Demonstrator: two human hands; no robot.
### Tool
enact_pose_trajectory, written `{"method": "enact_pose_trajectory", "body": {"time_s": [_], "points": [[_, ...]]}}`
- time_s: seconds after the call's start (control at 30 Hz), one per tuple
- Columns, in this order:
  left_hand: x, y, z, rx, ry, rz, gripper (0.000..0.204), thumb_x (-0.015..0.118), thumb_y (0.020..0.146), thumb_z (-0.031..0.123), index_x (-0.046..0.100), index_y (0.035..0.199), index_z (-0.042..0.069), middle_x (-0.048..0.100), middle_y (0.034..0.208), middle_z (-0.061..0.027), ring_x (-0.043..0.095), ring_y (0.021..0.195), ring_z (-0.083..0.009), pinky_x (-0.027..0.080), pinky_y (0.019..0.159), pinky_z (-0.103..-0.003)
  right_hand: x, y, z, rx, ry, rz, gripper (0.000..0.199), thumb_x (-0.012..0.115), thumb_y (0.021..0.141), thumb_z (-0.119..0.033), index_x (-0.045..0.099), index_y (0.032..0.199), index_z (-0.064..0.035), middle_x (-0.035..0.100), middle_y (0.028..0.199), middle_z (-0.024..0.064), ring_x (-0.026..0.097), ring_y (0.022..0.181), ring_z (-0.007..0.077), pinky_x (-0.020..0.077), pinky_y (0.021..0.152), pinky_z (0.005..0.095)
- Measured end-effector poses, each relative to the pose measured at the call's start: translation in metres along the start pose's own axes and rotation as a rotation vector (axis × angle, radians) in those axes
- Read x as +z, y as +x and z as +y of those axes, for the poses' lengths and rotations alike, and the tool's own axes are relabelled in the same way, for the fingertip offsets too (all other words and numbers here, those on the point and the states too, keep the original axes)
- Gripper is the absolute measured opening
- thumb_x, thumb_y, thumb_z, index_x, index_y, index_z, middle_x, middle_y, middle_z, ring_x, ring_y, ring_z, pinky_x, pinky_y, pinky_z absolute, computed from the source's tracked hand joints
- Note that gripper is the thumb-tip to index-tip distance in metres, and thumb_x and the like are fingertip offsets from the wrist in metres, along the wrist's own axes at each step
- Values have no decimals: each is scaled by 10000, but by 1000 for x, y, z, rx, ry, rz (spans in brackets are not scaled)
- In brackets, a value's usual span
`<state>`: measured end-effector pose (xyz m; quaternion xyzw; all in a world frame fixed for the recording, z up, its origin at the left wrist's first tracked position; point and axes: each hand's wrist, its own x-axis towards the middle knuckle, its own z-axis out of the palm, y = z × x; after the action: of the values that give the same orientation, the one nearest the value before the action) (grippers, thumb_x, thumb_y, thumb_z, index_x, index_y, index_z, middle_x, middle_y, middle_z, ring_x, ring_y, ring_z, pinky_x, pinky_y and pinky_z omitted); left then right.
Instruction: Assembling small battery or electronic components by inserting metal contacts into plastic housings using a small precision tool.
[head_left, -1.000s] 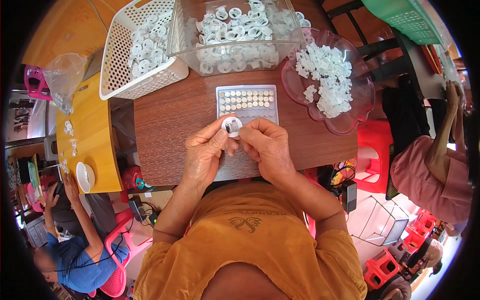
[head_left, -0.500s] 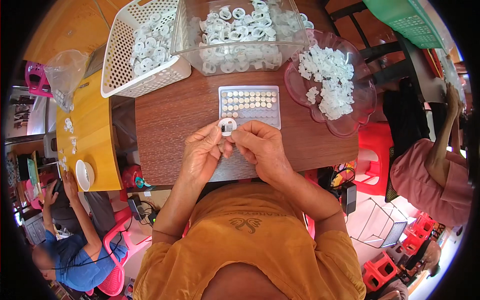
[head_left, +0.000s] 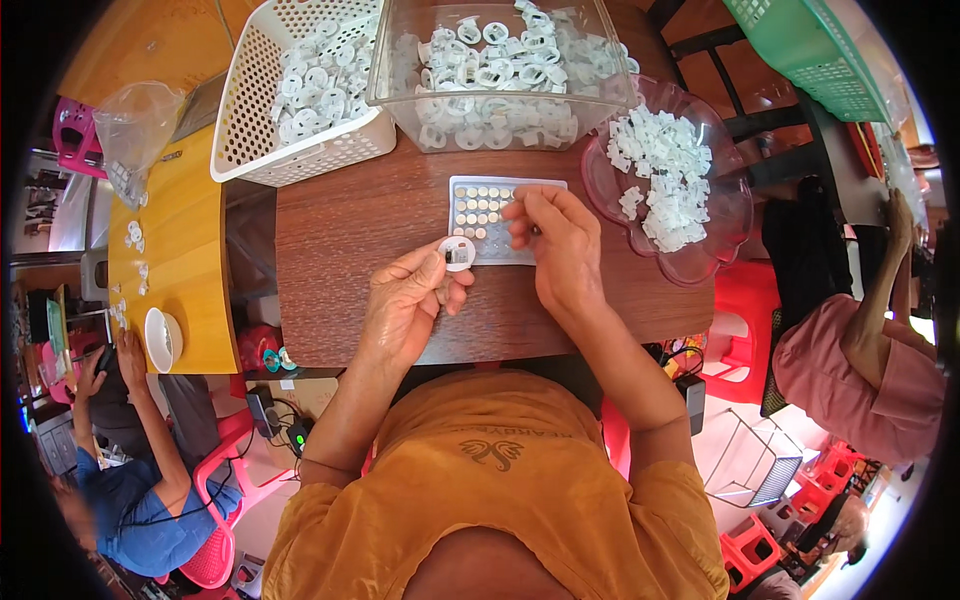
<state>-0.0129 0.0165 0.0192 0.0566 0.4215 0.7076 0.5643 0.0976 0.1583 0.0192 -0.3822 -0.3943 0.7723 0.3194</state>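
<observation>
Left hand (head_left: 408, 300): rested over the dark brown wooden table (head_left: 340, 230), thumb and forefinger pinched on a small round white plastic ring piece (head_left: 457, 252) with a dark centre, held at the lower left corner of the tray; the other fingers curled loosely beneath. Right hand (head_left: 560, 250): lay over the right part of a flat pale rectangular tray of small round silver button cells (head_left: 482, 212), fingertips (head_left: 520, 212) drawn together and pressed down on the rows; whether they gripped a single cell could not be told. Tray: flat on the table, directly ahead of the person, between both hands and the bins behind. Behind the tray: a clear plastic rectangular tub (head_left: 500, 70) filled with white ring pieces, touching a white perforated plastic basket (head_left: 290, 100) to its left, likewise loaded with white rings. Right of the tray: a pink translucent scalloped plastic dish (head_left: 720, 225) heaped with small white plastic parts (head_left: 665, 175), just beside the right hand. Left: a yellow wooden table (head_left: 180, 250) bearing a crumpled clear plastic bag (head_left: 135, 125), a few scattered white pieces and a small white bowl (head_left: 160, 338). Upper right: a green plastic mesh crate (head_left: 810, 50). Others present: a person in a blue shirt (head_left: 130, 490) seated lower left; a person in a pink garment (head_left: 870, 370) at right.
</observation>
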Motion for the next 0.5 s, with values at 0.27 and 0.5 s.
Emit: {"method": "enact_pose_trajectory", "body": {"time_s": [0.27, 0.5], "points": [[-7, 3, -5, -14, -6, 26, 357, 553, 911, 189, 542, 1157, -70, 649, 850, -142, 583, 645, -157, 450, 567, -264, 4, 4, 13, -286, -133, -94, 215, 491, 935, -139, 594, 1015, 32, 660, 949, 137, 630, 816, 170, 478, 747, 282], [-8, 7, -10, -7, 1, 7, 401, 576, 904, 194, 529, 1182, -92, 649, 876, -153, 587, 663, -147, 444, 571, -250, -7, 3, 11, -352, -62, -142, 188, 503, 932, -104, 596, 1017, 36, 653, 970, 130, 625, 844, 165, 489, 784, 284]]}}
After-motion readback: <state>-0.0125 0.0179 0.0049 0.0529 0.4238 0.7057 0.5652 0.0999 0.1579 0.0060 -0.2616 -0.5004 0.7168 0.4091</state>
